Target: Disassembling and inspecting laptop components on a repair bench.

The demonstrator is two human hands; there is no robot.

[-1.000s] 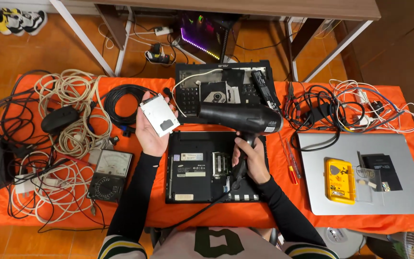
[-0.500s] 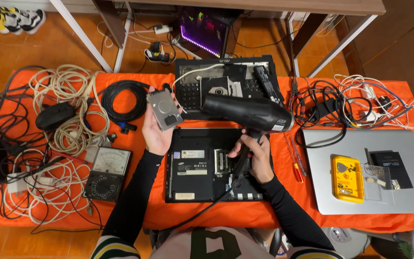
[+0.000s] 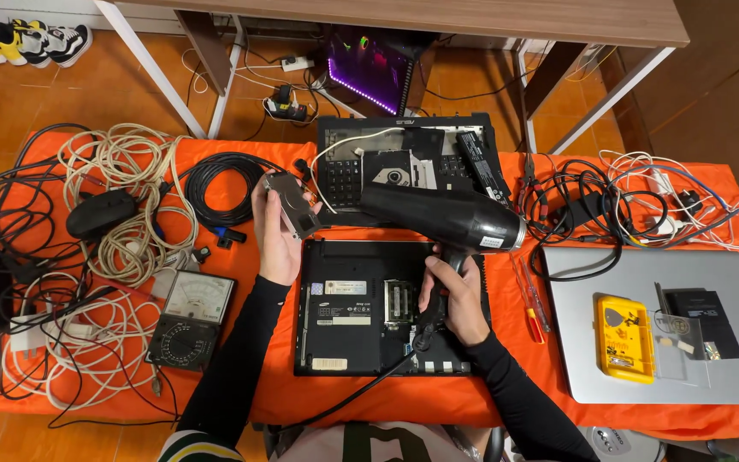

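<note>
My right hand [image 3: 451,295] grips the handle of a black hair dryer [image 3: 442,218], whose barrel points left toward a small grey drive-like component [image 3: 291,201]. My left hand [image 3: 274,235] holds that component up, tilted on edge, just above the orange cloth. Below both hands lies a black laptop base [image 3: 361,308], bottom side up with a compartment exposed. The dryer's cord runs down toward me over the laptop base.
Behind it sits a dismantled black laptop [image 3: 404,162]. A silver laptop [image 3: 643,316] at right carries a yellow tool case [image 3: 624,336]. An analogue multimeter [image 3: 192,318], cable coils [image 3: 121,205] and a black cable loop [image 3: 224,184] lie left; tangled wires [image 3: 643,197] back right. Screwdrivers [image 3: 530,299] lie beside the base.
My left hand has turned the grey component from flat-facing to edge-on and lifted it further away. The dryer stays aimed at it.
</note>
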